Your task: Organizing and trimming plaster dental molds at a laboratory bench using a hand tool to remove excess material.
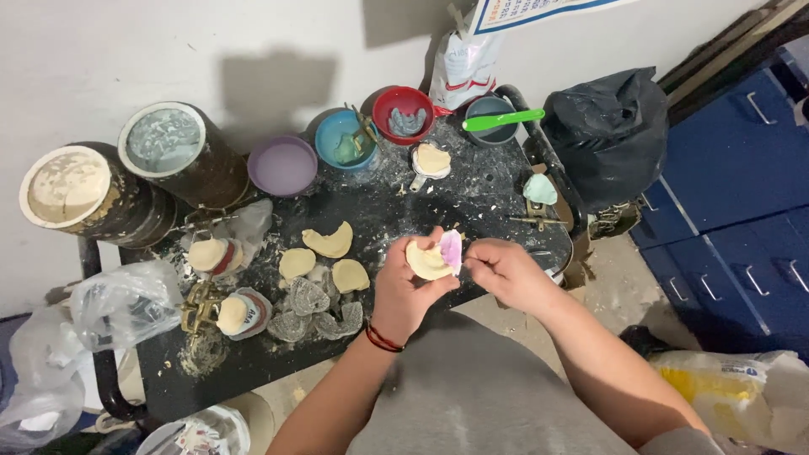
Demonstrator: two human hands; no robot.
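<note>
the left hand [407, 286] is closed around a pale yellow plaster cast [428, 259], thumb and fingers cupped under it, a red and black band at the wrist. the cast is rounded, arch-shaped, matt and cream-yellow, with a pink-violet impression piece [452, 249] standing against its right edge, glossy and thin. the right hand [506, 274] is pinched at that pink piece, fingertips drawn together at its lower edge; whether it grips the pink piece or only touches it cannot be told. both are held above the near right part of the black surface [472, 198], which is spattered with white residue. on the surface to the left lie three similar yellow casts [329, 243], beside grey translucent trays [308, 297]. further back stand a purple bowl [283, 165], a blue bowl [345, 139], a red bowl [403, 113] and a dark bowl with a green spatula [503, 120]. two large tubs [67, 187] stand at far left.
</note>
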